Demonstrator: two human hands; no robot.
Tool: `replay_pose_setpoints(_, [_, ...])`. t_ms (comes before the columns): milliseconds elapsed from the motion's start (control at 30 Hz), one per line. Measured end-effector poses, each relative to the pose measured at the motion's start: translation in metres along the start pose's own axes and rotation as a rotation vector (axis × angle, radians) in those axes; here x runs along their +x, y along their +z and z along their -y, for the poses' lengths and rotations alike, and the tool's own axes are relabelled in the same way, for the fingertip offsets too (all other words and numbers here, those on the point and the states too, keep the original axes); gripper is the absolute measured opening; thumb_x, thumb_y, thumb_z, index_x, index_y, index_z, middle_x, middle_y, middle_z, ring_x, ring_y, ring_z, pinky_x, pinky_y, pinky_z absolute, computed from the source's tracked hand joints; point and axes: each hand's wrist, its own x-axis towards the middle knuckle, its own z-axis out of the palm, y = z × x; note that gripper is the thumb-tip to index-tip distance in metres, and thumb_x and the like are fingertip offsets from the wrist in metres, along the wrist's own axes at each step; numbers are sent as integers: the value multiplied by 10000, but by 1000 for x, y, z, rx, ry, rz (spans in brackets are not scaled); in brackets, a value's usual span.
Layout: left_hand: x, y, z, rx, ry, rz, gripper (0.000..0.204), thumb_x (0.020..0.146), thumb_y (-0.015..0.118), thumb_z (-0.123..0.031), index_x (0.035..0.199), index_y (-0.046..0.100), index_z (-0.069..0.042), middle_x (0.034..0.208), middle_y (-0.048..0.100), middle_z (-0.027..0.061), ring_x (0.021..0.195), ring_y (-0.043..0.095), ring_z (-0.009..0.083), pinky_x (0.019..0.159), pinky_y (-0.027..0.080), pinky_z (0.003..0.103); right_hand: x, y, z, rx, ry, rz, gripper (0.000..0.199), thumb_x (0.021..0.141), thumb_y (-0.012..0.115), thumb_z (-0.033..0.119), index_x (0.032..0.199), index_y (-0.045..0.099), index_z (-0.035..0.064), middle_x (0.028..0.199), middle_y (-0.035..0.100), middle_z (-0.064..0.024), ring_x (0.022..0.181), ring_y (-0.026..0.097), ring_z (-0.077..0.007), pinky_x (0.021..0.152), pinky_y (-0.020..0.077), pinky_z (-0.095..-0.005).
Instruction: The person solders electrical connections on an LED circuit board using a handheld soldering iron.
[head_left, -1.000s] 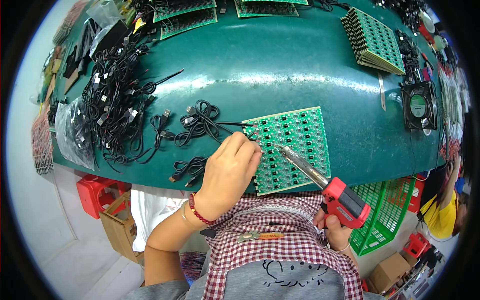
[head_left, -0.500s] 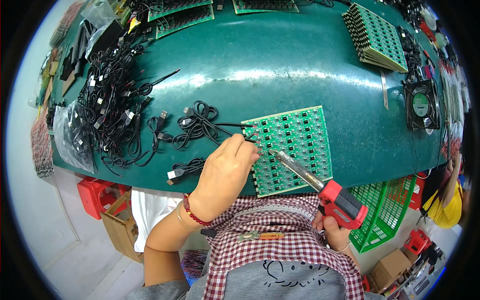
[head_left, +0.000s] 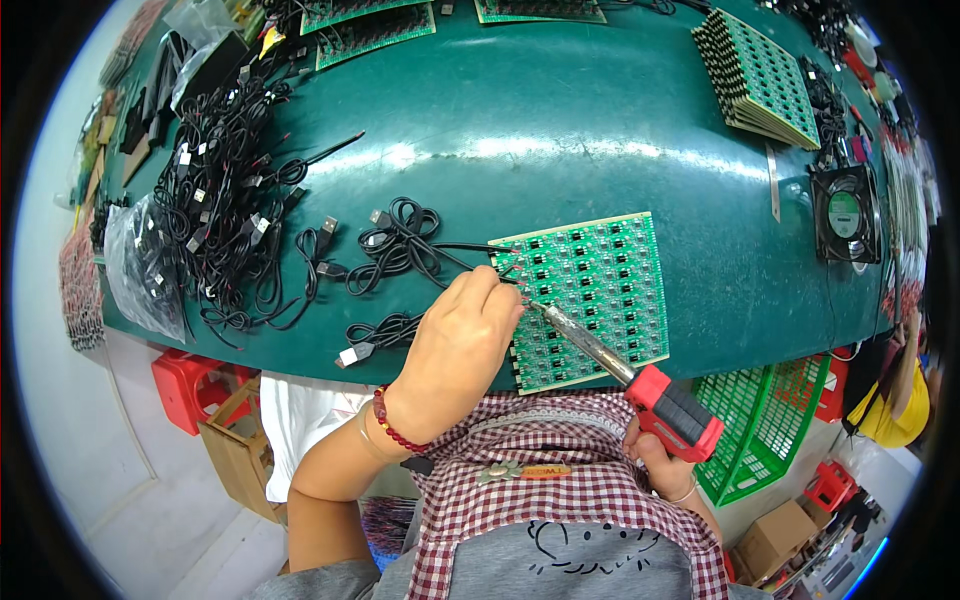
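Observation:
A green circuit board panel point(head_left: 590, 262) with rows of small black parts lies at the table's near edge. Over its left edge, my left hand point(head_left: 460, 345) pinches the wire end of a black USB cable point(head_left: 375, 338); the fingers partly hide that end. My right hand point(head_left: 655, 462) is closed round the red and black handle of a soldering iron point(head_left: 672, 412). The iron slants up and left, its tip close to my left fingertips at the board's left side. Just beyond, coiled USB cables point(head_left: 400, 245) lie with leads reaching the board's upper left corner.
Left of the board sits a big heap of black USB cables point(head_left: 215, 190) beside a clear plastic bag point(head_left: 145, 265). Stacked panels point(head_left: 765, 80) and a small black fan point(head_left: 845, 212) stand at right. A green basket point(head_left: 760, 430) is below the table's edge.
The soldering iron's tip has moved left across the board, closer to my left fingertips. My left hand keeps its pinch at the board's edge. The whole view has shifted slightly.

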Motion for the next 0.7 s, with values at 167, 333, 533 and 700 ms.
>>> replay_pose_setpoints(167, [-2,1,1,8,-11,4,125,759,658,15,835,560,-2,784,499,110,725,553,283,632,471,373,-3,0,9,110,-60,-58,244,809,694,232,866,655,-2,708,641,-71,629,618,-169,585,498,-295])
replay_pose_setpoints(333, [-1,2,2,21,-6,5,120,762,656,7,829,558,-9,781,491,109,729,552,280,638,471,374,-7,-4,11,100,5,-21,534,859,613,470,1011,560,-39,727,594,-92,571,518,-119,514,407,-246])
replay_pose_setpoints(533, [1,0,-1,62,-12,18,128,761,654,0,831,548,-12,790,491,110,738,550,280,637,469,378,-7,-1,17,207,22,-32,377,862,628,343,942,588,-24,735,602,-79,625,547,-132,573,442,-266])
replay_pose_setpoints(700, [4,-3,2,-22,-37,58,135,754,654,4,828,543,-14,789,486,110,733,547,283,631,462,378,-11,-3,13,264,40,-17,205,869,636,189,922,615,-8,772,617,-58,705,586,-148,645,481,-292])
